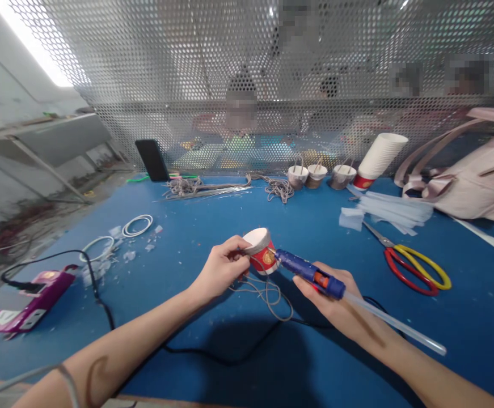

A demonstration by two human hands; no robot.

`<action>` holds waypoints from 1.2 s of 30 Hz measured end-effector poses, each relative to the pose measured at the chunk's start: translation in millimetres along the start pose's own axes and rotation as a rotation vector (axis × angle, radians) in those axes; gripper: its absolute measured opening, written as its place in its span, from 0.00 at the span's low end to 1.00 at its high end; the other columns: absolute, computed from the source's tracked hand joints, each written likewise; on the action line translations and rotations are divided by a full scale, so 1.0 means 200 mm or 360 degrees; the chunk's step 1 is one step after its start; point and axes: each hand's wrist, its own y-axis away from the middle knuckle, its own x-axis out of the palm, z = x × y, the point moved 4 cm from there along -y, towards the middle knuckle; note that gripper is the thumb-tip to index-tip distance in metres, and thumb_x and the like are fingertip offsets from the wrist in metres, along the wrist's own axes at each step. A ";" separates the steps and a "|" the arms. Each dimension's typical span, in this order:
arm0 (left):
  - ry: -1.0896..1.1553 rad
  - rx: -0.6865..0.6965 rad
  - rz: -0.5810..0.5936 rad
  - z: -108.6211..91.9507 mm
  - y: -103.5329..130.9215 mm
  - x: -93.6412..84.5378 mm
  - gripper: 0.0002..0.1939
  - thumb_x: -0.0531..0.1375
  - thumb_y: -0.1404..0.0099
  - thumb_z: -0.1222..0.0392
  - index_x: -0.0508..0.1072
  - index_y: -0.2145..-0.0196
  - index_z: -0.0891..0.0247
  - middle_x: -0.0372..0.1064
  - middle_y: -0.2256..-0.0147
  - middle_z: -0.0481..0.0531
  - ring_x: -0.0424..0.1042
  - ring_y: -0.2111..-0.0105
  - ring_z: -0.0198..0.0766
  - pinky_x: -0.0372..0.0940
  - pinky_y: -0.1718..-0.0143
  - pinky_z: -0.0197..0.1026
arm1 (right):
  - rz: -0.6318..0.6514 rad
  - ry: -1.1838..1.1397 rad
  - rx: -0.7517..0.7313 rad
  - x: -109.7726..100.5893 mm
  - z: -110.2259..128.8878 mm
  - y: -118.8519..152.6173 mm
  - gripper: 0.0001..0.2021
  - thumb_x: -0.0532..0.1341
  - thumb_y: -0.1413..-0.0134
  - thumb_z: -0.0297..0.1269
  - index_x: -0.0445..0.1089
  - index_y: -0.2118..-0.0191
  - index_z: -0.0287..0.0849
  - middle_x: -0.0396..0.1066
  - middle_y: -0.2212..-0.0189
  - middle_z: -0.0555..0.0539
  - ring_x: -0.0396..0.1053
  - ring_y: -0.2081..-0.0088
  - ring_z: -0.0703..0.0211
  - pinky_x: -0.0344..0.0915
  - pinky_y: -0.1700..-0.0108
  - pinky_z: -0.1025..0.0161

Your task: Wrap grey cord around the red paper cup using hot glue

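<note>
My left hand (pixel 226 265) pinches the rim of a small red paper cup (pixel 264 258), tilted with its white mouth facing up and left. Grey cord is wound around the cup just below the rim, and its loose length (pixel 278 309) trails in loops on the table below. In my right hand (pixel 332 294) is a blue glue gun (pixel 306 267). Its nozzle tip is at the cup's side, near the cord; whether it touches cannot be made out. A long clear glue stick (pixel 400 323) sticks out of the gun's back end.
Red-and-yellow scissors (pixel 412 266) and clear glue sticks (pixel 393 209) lie right on the blue table (pixel 178 238). Cord-wrapped cups (pixel 316 177), a cup stack (pixel 380 158), cord bundles (pixel 182 187) and a phone (pixel 152 160) line the back. A black cable (pixel 102 297) runs from a purple power strip (pixel 38 300).
</note>
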 end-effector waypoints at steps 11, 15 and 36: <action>-0.0013 0.0046 0.0005 0.01 0.00 0.00 0.05 0.55 0.50 0.67 0.69 0.74 0.65 0.62 0.74 0.45 0.63 0.82 0.27 0.60 0.79 0.33 | 0.0056 -0.0050 0.0023 0.01 0.01 0.00 0.16 0.57 0.47 0.44 0.55 0.80 0.44 0.52 0.85 0.57 0.50 0.83 0.68 0.53 0.78 0.68; 0.0011 0.0051 0.0004 0.01 0.00 0.00 0.05 0.55 0.50 0.67 0.69 0.73 0.65 0.62 0.73 0.45 0.63 0.82 0.27 0.60 0.80 0.32 | 0.0015 -0.0098 0.0148 0.00 -0.03 -0.01 0.16 0.58 0.47 0.46 0.57 0.79 0.43 0.53 0.84 0.57 0.50 0.82 0.68 0.54 0.78 0.67; 0.0032 -0.0039 0.0002 0.01 0.00 0.01 0.04 0.56 0.50 0.67 0.69 0.74 0.65 0.62 0.75 0.44 0.63 0.83 0.26 0.60 0.81 0.31 | 0.0006 -0.0068 0.0093 -0.01 -0.01 -0.02 0.17 0.57 0.47 0.45 0.55 0.81 0.44 0.53 0.85 0.57 0.51 0.82 0.67 0.54 0.78 0.67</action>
